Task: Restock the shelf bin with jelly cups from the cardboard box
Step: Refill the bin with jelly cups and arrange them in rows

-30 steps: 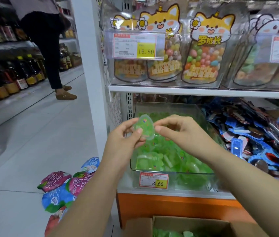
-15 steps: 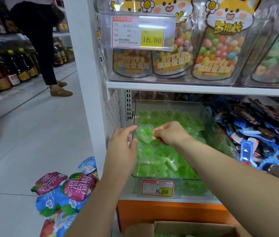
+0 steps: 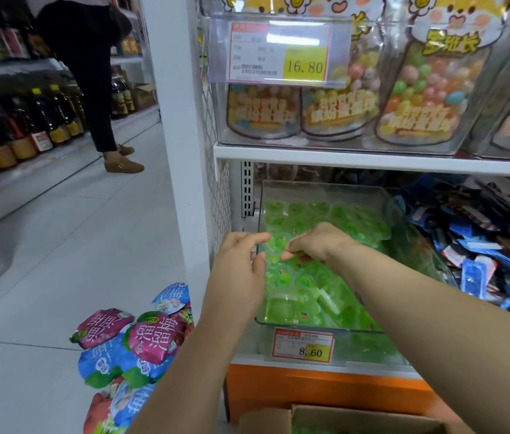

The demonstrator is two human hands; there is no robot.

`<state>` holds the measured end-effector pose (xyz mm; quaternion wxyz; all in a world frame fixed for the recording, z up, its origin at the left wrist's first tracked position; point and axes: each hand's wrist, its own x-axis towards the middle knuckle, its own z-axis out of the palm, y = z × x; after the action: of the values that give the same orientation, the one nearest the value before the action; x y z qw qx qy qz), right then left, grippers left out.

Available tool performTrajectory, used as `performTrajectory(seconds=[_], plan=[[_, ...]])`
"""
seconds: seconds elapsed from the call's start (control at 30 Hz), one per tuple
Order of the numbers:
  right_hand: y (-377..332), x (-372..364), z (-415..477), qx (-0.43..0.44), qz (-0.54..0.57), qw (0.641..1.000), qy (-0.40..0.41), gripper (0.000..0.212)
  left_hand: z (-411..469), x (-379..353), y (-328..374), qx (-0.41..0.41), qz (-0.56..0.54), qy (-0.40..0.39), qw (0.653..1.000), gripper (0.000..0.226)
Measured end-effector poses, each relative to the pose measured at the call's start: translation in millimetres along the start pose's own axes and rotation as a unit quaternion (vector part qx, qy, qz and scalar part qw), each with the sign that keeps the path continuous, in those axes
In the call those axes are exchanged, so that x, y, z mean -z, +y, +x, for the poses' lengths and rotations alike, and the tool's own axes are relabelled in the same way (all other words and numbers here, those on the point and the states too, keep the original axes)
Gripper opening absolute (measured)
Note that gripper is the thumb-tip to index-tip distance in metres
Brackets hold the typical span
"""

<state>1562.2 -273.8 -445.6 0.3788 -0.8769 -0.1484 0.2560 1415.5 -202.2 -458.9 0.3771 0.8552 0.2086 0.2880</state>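
Shelf bin (image 3: 325,327) beneath hands mostly full. Right hand (image 3: 319,242) pinches jelly cup (image 3: 277,245); left hand (image 3: 239,267) slack-fingered beside it. Cardboard box (image 3: 357,418) nearer, apparently more cups left.

This is a grocery shop aisle. A 16.80 price tag (image 3: 278,53) at upper centre and an 8.60 label (image 3: 303,347) on the shelf bin (image 3: 322,192) below front white shelving stocked with sweets. Bottles (image 3: 44,120) line shelves at upper left, and snack packets (image 3: 141,343) lie piled at lower left.

Shelf (image 3: 245,359) carries clear bin (image 3: 322,192) (jelly-filled), blue packets (image 3: 482,245).
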Motion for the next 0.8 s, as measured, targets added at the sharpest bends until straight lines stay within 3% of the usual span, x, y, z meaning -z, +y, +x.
performTrajectory(seconds=[0.13,0.27,0.37,0.5,0.7,0.8], plan=[[1.3,5.4,-8.6,0.05,-0.049,0.997,-0.024,0.016,-0.5,1.1,0.2,-0.002,-0.001,-0.003,1.0,0.033],[9.2,27.3,-32.1,0.145,-0.093,0.985,0.003,0.016,-0.7,2.2,1.0,-0.007,0.004,-0.004,1.0,0.032],[21.0,46.3,-58.9,0.193,-0.191,0.962,-0.027,0.013,-1.1,3.0,-0.4,-0.014,0.011,-0.002,1.0,0.031],[38.8,44.7,-74.7,0.169,-0.374,0.909,-0.077,0.055,-1.2,2.6,0.5,-0.012,0.014,-0.003,1.0,0.031],[46.2,36.2,-80.7,0.164,-0.366,0.916,-0.026,0.054,-4.9,2.8,2.5,-0.019,0.031,-0.012,0.999,0.032],[46.1,47.1,-83.0,0.191,-0.316,0.929,0.039,0.05,-6.0,3.9,2.7,-0.026,0.046,-0.003,0.999,0.032]])
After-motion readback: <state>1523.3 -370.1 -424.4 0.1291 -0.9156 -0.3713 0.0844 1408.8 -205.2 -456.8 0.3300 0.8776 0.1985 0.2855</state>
